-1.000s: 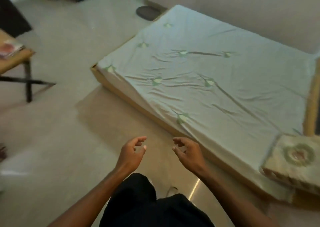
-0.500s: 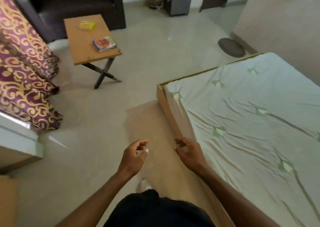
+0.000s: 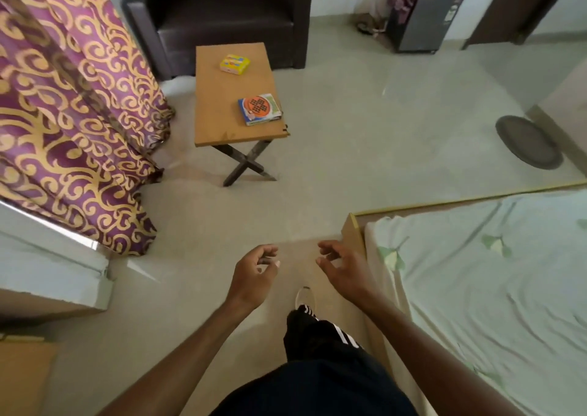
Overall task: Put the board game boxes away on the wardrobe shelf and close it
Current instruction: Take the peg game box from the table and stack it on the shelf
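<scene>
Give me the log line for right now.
stage: before pickup | left hand: empty | right hand: empty | yellow box, orange box: on wooden table, untouched

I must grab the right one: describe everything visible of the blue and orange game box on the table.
The blue and orange game box is flat, squarish, cardboard-looking, its blue lid printed with an orange disc bearing a cross of dark dots. It lies closed, face up, slightly askew, by the near right corner of the wooden table. Only the table touches it.
</scene>
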The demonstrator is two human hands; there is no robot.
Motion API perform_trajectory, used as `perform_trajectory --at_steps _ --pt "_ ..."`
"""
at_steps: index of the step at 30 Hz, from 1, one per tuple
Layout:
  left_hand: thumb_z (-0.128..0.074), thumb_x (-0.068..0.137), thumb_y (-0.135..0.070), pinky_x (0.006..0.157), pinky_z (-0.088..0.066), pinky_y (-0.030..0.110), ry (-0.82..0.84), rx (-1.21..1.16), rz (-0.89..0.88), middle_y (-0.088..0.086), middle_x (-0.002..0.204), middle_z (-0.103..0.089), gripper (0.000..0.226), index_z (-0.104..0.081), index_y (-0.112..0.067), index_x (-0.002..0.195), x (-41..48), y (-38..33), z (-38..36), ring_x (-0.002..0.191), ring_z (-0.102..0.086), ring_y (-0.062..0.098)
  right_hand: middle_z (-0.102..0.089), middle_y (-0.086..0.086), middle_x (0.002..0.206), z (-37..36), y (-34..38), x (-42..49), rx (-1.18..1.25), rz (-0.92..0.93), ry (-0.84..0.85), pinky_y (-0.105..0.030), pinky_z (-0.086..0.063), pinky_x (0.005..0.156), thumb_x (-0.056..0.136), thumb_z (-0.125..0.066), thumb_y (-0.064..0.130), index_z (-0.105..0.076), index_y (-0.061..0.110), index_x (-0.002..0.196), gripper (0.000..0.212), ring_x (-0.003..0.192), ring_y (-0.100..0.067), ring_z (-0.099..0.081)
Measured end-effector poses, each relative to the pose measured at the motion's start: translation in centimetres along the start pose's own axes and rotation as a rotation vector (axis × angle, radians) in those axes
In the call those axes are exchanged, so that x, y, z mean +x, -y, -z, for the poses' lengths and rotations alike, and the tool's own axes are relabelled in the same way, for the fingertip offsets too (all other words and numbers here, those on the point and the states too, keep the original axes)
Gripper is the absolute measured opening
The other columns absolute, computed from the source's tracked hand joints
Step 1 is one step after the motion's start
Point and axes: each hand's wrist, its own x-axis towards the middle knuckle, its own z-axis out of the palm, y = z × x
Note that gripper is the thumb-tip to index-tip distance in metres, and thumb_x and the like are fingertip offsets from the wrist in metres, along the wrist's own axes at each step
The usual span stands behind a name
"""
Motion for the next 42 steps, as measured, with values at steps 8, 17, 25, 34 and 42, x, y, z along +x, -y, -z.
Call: perform_trajectory --at_steps 8,17,25,34,42 --pt "-0.061 0.090 -0.015 0.083 -0.049 0.018 -0.165 -0.024 0.059 -0.010 0.111 -0.068 0.027 -0.065 -0.021 0.116 18.4 -5.2 4.6 0.098 -0.062 0.003 -0.067 0.013 0.101 1.2 6.1 22.1 -0.083 0.093 0.125 -0.016 -0.049 0.077 0.087 -0.066 0.030 -0.064 0.025 0.118 0.032 0.089 -0.001 -0.063" --pt "-0.059 0.090 -0.013 0.075 -0.047 0.007 -0.246 -0.048 0.097 -0.010 0.110 -0.066 0.028 -0.064 -0.019 0.117 39.8 -5.8 11.6 0.096 -0.060 -0.002 -0.069 0.007 0.103 -2.9 12.3 45.8 -0.141 0.127 0.212 -0.026 -0.054 0.085 0.086 -0.068 0.028 -0.065 0.021 0.118 0.032 0.090 -0.006 -0.065" --pt "-0.059 0.087 -0.015 0.072 -0.044 0.009 -0.056 0.106 0.161 -0.015 0.100 -0.065 0.027 -0.064 -0.022 0.113 61.4 -7.4 18.0 0.088 -0.061 0.000 -0.070 0.006 0.093 -6.9 15.9 65.6 -0.081 -0.073 0.146 -0.028 -0.052 0.084 0.082 -0.070 0.025 -0.067 0.017 0.112 0.031 0.083 -0.011 -0.065" --pt "-0.058 0.086 -0.026 0.097 -0.049 0.034 0.209 0.551 0.273 -0.002 0.130 -0.059 0.041 -0.056 -0.024 0.127 81.5 -4.6 18.1 0.116 -0.057 0.017 -0.068 -0.010 0.115 -11.9 12.5 81.5 -0.079 -0.410 0.219 -0.023 -0.040 0.081 0.086 -0.060 0.014 -0.058 0.009 0.125 0.039 0.108 -0.026 -0.062" --pt "-0.060 0.079 -0.032 0.084 -0.053 0.042 0.449 0.727 0.289 0.004 0.114 -0.062 0.040 -0.054 -0.028 0.118 98.9 0.7 11.6 0.106 -0.060 0.029 -0.059 -0.011 0.132 -18.8 4.1 92.0 -0.093 -0.579 0.361 -0.032 -0.045 0.091 0.084 -0.056 0.011 -0.045 0.018 0.139 0.057 0.117 -0.029 -0.057"
